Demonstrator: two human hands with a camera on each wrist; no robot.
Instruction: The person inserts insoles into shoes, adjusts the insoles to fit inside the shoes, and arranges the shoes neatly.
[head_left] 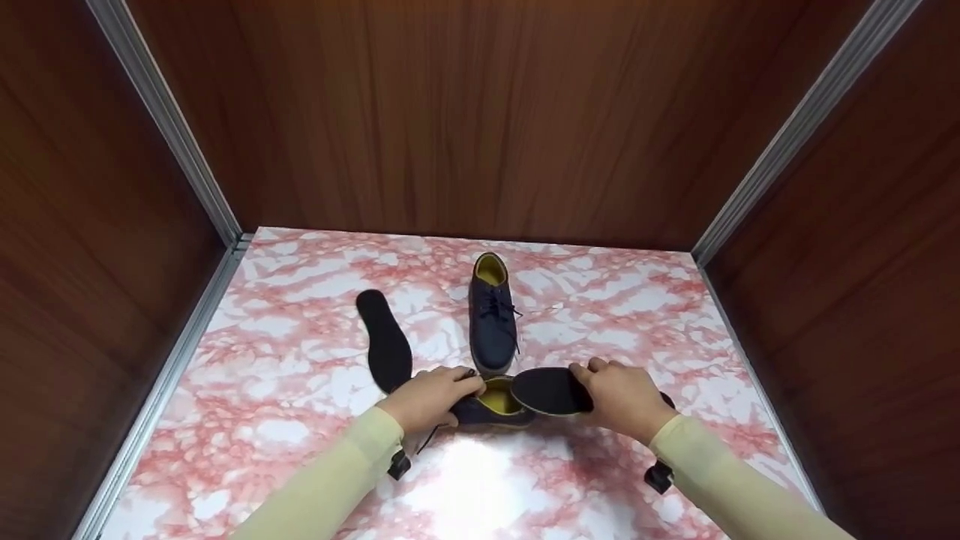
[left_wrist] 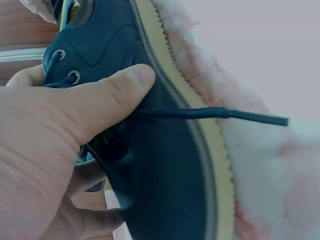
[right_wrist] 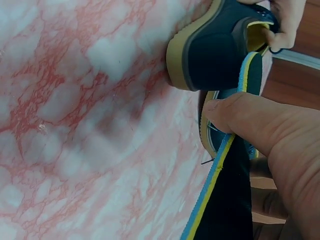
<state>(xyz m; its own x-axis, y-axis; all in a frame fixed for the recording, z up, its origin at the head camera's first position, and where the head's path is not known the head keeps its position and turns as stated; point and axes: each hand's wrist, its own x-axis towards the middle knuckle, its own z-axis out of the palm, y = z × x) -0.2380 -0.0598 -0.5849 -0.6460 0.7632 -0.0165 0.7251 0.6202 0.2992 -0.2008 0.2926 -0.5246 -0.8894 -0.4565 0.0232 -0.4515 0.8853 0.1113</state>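
A dark navy lace-up shoe [head_left: 474, 411] with a yellow lining lies sideways close in front of the person. My left hand [head_left: 429, 401] grips it at the laced front; the thumb [left_wrist: 122, 87] presses on its side beside a loose lace [left_wrist: 210, 113]. In my right hand [head_left: 626, 399] is a black insole [head_left: 549, 390], pinched along its edges and raised above the surface. Yellow and blue layers show on the insole's edge in the right wrist view. Its rounded end is right at the shoe's heel opening, overlapping the rim in the head view.
Behind the gripped shoe stands a second navy shoe [head_left: 493, 334], toe toward the person. Left of it a second black insole [head_left: 388, 341] lies flat on the red-and-white marbled surface [head_left: 300, 345]. Brown wood-grain panels [head_left: 450, 112] with metal edge strips enclose the back and both sides.
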